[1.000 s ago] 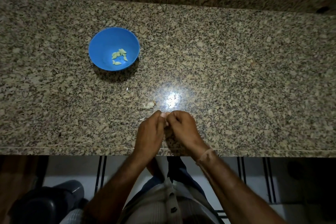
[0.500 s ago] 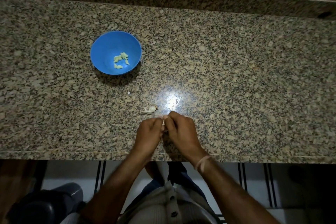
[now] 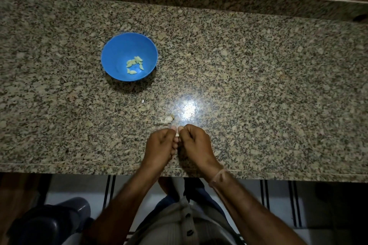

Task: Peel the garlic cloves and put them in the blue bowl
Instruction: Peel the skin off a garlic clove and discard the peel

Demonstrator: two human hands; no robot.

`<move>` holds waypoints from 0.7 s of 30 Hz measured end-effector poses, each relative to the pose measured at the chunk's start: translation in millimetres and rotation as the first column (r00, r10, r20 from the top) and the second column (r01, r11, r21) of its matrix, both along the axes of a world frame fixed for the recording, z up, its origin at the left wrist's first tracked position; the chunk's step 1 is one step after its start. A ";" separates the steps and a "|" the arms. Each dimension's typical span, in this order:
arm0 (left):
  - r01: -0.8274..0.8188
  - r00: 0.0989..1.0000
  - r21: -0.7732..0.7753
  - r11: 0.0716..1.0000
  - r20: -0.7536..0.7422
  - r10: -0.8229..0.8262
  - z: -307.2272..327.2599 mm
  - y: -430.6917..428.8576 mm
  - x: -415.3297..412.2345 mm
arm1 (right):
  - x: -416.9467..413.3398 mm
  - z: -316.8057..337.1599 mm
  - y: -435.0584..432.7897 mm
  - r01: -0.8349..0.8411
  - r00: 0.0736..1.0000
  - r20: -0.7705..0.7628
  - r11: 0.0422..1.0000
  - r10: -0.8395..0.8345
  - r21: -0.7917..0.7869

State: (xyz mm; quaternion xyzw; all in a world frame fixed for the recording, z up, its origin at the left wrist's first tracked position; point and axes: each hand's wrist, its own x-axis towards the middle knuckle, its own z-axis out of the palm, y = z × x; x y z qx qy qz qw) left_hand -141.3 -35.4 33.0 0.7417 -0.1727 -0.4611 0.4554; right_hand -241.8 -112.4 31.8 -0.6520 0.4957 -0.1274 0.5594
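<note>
1. Blue plastic, by the look of it, for the bowl point(image 3: 111, 59): stands upright at the far left of the speckled stone table point(image 3: 258, 85), well apart from the hands, probably to stay free of loose skin while remaining within easy reach.
2. Holds a small cluster of peeled cloves point(image 3: 135, 65), pale green-white, low in the hollow and a little right of its middle. Hence judged partway through the task, with no telling how much garlic remains.
3. Just beyond the fingertips, on the table: a papery curl of garlic skin point(image 3: 167, 119), perhaps with something inside, too small to tell. Farther out towards the bowl, a lone white fleck point(image 3: 142, 101).
4. Keeps the work low over the near edge, straight ahead of the body and just short of the bright glare point(image 3: 189, 108), likely for the light and to drop the skin in one place.
5. Left hand point(image 3: 159, 145): curled tight, thumb and forefinger pinching a pale garlic clove point(image 3: 177, 134) from the left. Hides nearly all of it, showing only a sliver.
6. Right hand point(image 3: 196, 141): curled the same way, fingertips closing on that clove from the right and touching the left hand's fingertips. Looks like picking at the skin, though too small to confirm.
7. Leaves that clove not yet in the bowl.
</note>
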 end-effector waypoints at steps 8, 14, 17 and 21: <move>-0.102 0.965 0.084 0.991 -0.235 0.119 -1.1 -2.0 1.5 | -1.6 0.8 2.3 -0.087 0.994 -0.084 0.976 0.072 -0.197; 0.109 0.914 0.005 0.994 0.393 -0.103 -0.2 2.2 2.0 | -3.6 -1.9 -3.3 0.050 0.999 -0.016 0.990 -0.048 0.130; 0.206 0.913 -0.059 0.977 0.371 -0.170 -1.4 1.7 7.8 | -4.9 -1.7 0.3 0.140 0.985 0.032 0.899 -0.168 0.414; 0.235 0.929 -0.023 0.972 0.298 -0.218 -6.1 5.7 13.2 | -7.9 -0.4 3.2 0.112 0.986 0.080 0.932 -0.148 0.346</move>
